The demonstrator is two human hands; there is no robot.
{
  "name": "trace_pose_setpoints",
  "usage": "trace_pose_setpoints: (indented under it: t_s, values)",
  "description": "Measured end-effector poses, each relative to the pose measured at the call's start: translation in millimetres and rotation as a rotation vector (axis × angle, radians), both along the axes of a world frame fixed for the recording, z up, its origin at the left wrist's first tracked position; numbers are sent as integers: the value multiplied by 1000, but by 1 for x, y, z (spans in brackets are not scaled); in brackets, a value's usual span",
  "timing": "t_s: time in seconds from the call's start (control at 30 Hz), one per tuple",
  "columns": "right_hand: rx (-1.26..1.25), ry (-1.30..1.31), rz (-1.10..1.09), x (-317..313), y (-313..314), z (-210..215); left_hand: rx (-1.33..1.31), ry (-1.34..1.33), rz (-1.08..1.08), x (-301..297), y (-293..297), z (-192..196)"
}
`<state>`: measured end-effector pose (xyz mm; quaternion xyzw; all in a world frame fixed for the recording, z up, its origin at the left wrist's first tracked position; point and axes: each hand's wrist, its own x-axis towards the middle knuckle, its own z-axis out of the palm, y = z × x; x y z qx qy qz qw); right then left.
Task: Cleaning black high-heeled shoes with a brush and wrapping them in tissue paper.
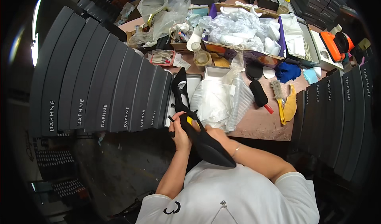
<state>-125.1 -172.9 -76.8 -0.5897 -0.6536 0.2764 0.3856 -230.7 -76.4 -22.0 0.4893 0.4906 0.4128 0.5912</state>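
Close to my body I hold a black pointed high-heeled shoe (212, 148), its toe tilted down toward my shirt. My left hand (181, 136) is closed around its heel end. From the other side my right hand (216, 135) grips it, the fingertips reaching into the shoe opening beside a small yellow patch (189, 121). Part of the right fingers is hidden by the shoe. Just beyond, a second black shoe (179, 90) lies in an open shoebox (193, 81), with a white lining showing inside. White tissue paper (212, 105) is spread to its right.
Tall stacks of dark shoeboxes flank me on the left (91, 81) and right (333, 113). On the table lie a black-headed brush (258, 94), a yellow-handled brush (281, 105) and a blue cloth (287, 72). Farther back stand a carton of crumpled paper (244, 51) and an orange tool (333, 46).
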Motion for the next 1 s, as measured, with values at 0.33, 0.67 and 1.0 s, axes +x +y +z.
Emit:
trace_pose_setpoints:
  t_s: [0.33,0.67,1.0]
  values:
    - [-470,897,-35,1,13,56,53,-262,1,-16,32,-33]
    - [-847,1106,307,30,4,107,621,77,11,-28,41,-38]
    - [-268,488,71,54,1,91,-379,-826,-145,-25,48,-46]
